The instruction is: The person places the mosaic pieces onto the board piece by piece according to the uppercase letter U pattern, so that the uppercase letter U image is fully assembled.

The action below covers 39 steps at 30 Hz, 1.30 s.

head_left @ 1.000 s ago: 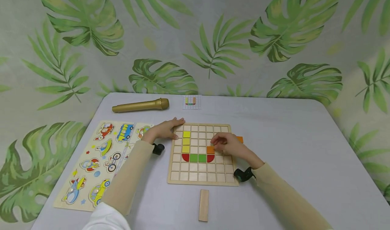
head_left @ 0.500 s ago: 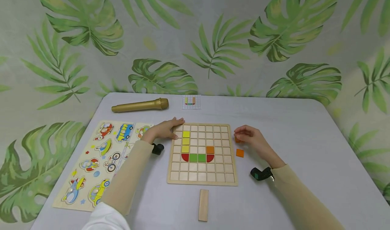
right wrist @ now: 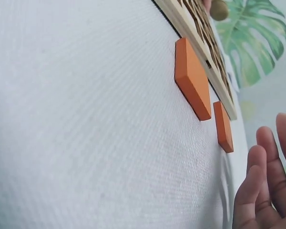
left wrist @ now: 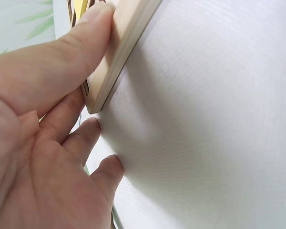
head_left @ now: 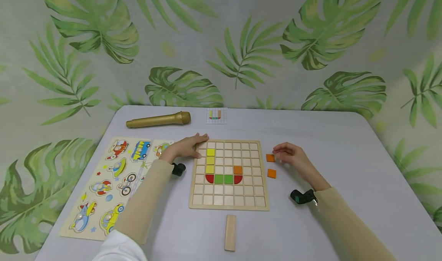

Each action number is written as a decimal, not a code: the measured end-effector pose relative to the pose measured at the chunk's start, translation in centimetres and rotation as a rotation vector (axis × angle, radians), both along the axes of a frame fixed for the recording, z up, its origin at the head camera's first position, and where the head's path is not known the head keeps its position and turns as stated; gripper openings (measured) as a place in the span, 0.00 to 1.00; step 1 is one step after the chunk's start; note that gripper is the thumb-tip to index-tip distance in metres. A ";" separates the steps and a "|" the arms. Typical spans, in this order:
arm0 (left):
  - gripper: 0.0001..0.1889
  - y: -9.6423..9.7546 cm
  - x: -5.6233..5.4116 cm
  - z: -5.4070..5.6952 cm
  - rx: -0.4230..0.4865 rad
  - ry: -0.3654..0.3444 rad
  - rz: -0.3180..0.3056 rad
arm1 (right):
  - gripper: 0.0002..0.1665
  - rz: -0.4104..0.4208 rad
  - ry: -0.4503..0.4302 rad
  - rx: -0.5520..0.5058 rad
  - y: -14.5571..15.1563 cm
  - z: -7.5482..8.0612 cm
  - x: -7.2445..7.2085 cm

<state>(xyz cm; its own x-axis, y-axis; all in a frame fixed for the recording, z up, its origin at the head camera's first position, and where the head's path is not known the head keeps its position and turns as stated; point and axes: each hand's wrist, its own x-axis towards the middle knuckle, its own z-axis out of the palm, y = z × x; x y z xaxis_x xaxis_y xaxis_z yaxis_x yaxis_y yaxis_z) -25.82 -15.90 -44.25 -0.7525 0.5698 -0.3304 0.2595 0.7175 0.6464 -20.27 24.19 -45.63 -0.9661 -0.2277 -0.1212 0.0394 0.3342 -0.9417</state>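
Observation:
In the head view, a square wooden grid board (head_left: 229, 202) lies mid-table. Yellow tiles (head_left: 210, 160), green tiles (head_left: 223, 179), red rounded corner tiles (head_left: 238, 179) and an orange tile (head_left: 238, 170) form a U in its cells. My left hand (head_left: 183, 147) rests at the board's upper left corner, its thumb (left wrist: 93, 36) on the wooden rim in the left wrist view. Right of the board, two orange squares (head_left: 270, 158) (right wrist: 193, 81) lie on the cloth, one behind the other. Just right of the farther square, my right hand (head_left: 292, 159) hovers with loosely bent fingers, holding nothing.
A small pattern card (head_left: 216, 116) with a U design and a gold microphone (head_left: 159, 119) lie at the back. A picture puzzle board (head_left: 103, 169) covers the left side, partly under the left arm. In front of the grid lies a plain wooden strip (head_left: 230, 233).
My right hand has moved off the grid board to the right, past the two orange squares, uncovering them. My left hand has stayed at the board's corner.

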 end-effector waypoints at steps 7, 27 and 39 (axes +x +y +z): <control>0.39 0.0 0.0 -0.1 0.016 -0.001 -0.006 | 0.17 0.029 0.072 0.126 -0.3 -0.3 -0.2; 0.40 -0.1 0.1 0.1 0.006 -0.001 0.001 | 0.13 0.026 0.197 0.371 -1.7 -0.7 -0.7; 0.39 -0.1 0.1 0.1 0.002 0.000 -0.003 | 0.11 0.039 0.122 0.306 -1.7 -0.3 -0.9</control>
